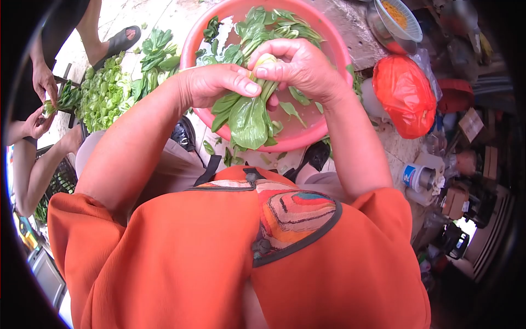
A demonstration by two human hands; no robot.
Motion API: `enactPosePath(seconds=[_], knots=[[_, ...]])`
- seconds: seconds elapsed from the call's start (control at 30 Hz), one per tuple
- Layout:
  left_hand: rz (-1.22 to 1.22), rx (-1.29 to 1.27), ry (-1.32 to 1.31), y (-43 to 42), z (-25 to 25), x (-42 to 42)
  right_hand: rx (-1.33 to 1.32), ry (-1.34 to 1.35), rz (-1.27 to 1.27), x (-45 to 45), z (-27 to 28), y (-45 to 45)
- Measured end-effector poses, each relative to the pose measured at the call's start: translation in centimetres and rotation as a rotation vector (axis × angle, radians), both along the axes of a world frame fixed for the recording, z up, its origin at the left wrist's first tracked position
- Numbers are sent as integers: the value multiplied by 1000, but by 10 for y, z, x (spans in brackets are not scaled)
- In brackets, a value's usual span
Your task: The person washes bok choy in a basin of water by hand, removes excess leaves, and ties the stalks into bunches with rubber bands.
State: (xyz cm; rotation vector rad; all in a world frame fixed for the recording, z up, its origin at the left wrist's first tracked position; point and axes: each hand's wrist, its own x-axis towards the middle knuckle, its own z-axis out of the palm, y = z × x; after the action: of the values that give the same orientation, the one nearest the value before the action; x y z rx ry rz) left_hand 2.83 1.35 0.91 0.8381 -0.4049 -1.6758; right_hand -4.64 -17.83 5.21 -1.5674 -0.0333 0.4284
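Observation:
Both my hands are closed on one bok choy (pixel 249 125) above a pink basin (pixel 189 52). Its pale base points up and away from me, and its green leaves hang toward me. My left hand (pixel 222 83) grips the stalks from the left, thumb across them. My right hand (pixel 298 66) curls round the base end, its thumb and forefinger near the tip. Some of its fingers are hidden behind the stalks. More bok choy (pixel 260 27) lies in the basin's water, at the far side. Loose leaves (pixel 293 112) float below my right hand.
Piled bok choy (pixel 107 85) and a leafy bunch (pixel 158 52) lie on the floor to the left. Another person's hands (pixel 41 104) hold greens at far left. On the right stand a red plastic bag (pixel 404 96), a colander (pixel 411 22) and a white tub (pixel 413 176).

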Motion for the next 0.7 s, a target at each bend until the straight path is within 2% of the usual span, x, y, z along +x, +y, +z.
enactPosePath(seconds=[0.03,0.07,0.1,0.17,0.2,0.3,0.37,0.43,0.5,0.57,0.63,0.7], knots=[[-1,0,-1,0,-4,4,-18,-76,59,3,4,0],[-7,-51,-26,-1,-10,8,85,52,96,4,12,-1],[-13,-101,-52,-4,-8,10,86,51,94,8,13,-2],[2,-108,-83,-6,-4,10,56,-41,248,17,14,-6],[37,-115,-50,-9,3,6,100,97,291,19,23,-9],[185,-136,95,-15,5,-2,144,-39,250,30,19,-20],[301,-144,186,-17,1,3,248,-29,245,37,7,-32],[490,-93,88,-23,1,7,-66,-268,-121,43,-6,-50],[598,26,-50,-22,5,15,-226,-80,-329,51,-43,-76],[649,78,-100,-21,7,20,-518,60,-414,48,-100,-96],[735,186,-144,-20,11,22,-858,163,-371,33,-151,-98],[746,219,-160,-20,10,25,-1161,190,-305,9,-174,-74]])
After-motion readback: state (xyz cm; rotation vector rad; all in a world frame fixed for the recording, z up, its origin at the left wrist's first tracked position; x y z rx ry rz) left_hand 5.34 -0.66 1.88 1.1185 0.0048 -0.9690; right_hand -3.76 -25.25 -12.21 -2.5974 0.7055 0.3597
